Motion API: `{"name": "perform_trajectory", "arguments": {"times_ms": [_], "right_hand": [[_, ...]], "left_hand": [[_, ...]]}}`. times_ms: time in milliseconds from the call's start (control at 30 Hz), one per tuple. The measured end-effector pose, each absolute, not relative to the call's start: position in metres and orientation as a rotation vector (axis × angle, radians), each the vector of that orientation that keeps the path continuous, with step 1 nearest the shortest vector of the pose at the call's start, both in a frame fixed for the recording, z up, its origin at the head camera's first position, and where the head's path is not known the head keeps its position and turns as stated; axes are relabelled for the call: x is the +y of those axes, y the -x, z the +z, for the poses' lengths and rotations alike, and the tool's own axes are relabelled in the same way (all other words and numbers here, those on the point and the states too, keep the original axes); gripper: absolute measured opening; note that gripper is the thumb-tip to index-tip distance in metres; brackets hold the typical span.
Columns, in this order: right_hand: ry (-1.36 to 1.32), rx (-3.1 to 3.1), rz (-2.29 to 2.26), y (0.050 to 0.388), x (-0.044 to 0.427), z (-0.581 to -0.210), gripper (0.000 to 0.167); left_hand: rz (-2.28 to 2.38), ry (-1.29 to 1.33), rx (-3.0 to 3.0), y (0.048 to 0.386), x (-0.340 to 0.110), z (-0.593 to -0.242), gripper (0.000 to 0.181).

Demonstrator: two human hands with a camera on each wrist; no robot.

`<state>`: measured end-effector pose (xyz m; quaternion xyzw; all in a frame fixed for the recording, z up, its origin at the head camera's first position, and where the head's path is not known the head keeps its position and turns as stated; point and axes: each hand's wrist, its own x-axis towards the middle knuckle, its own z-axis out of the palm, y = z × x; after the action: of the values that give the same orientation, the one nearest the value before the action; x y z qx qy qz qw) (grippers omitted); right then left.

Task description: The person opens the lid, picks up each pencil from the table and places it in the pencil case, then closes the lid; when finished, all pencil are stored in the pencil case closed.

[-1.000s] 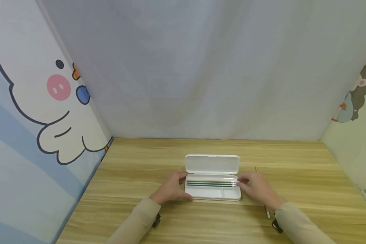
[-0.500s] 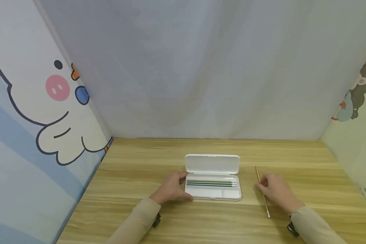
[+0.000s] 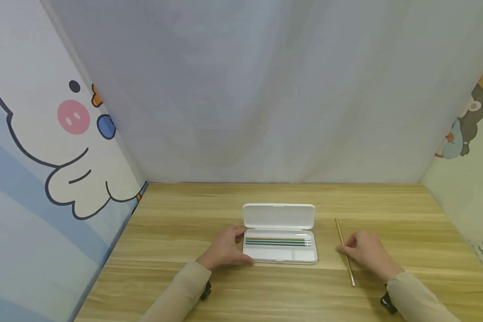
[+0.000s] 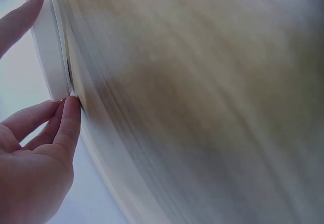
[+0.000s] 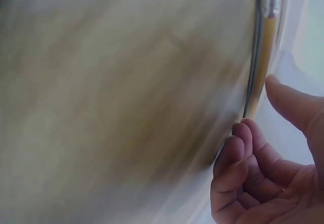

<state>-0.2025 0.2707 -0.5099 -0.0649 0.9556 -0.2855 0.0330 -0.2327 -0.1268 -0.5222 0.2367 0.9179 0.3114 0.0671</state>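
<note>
A white pencil case [image 3: 269, 254] lies open on the wooden table, its lid [image 3: 279, 216] raised at the back. Several pencils [image 3: 275, 242], mostly green, lie side by side in its rear compartment. My left hand [image 3: 225, 248] holds the case's left end, thumb at the front corner and fingers at the back. To the right of the case, a gold-coloured pencil [image 3: 349, 270] lies aslant on the table. My right hand [image 3: 366, 251] pinches it near the middle; in the right wrist view the thumb and fingertips meet the yellow pencil [image 5: 266, 47] from opposite sides.
The wooden table [image 3: 290, 295] runs back to a pale grey curtain [image 3: 281, 98]. A wall with a cartoon duck [image 3: 32, 89] stands on the left. On the right is a green wall [image 3: 467, 192] with printed figures.
My right hand has left the case's right end, moved right, and taken hold of the gold-coloured pencil. The left hand stays on the case.
</note>
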Motion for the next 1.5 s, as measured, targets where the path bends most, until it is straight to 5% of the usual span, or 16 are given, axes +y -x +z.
{"name": "perform_trajectory", "arguments": {"times_ms": [1000,1500], "right_hand": [[0.049,2.814,-0.879,0.206,0.273,-0.504,0.019],[0.199,2.882,-0.949,0.213,0.269,-0.485,0.019]], "left_hand": [[0.934,-0.686,2.768,0.233,-0.126,-0.527,0.093],[0.938,-0.672,2.767,0.233,-0.127,-0.527,0.094]]}}
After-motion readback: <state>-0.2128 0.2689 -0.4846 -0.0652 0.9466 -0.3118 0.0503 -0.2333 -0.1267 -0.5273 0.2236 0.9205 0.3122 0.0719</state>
